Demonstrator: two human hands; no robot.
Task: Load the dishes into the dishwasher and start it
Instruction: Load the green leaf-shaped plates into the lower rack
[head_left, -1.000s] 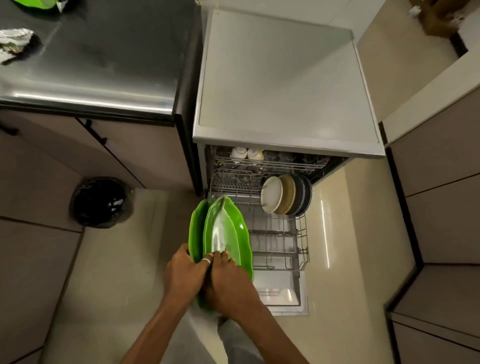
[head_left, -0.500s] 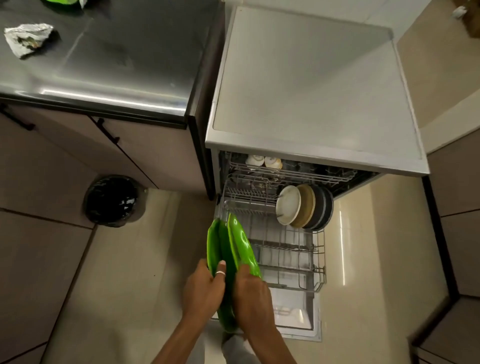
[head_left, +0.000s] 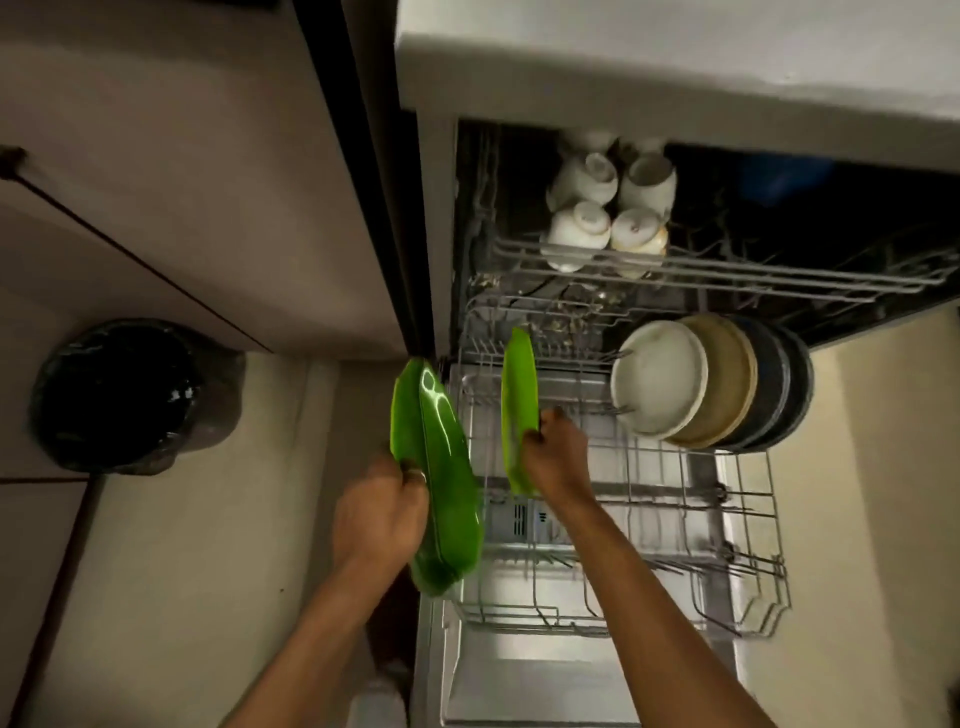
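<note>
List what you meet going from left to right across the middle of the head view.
Black-lined bin → green plates gripped by the left hand → single green plate held by the right hand → round plates standing in the lower rack.

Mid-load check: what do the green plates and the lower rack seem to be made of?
The green plates: probably glossy plastic or melamine; saturated even colour, thin edges, sharp white highlight. Glazed ceramic cannot be excluded. The lower rack: grey coated metal wire, judging by thin rods with a dull sheen.
</note>
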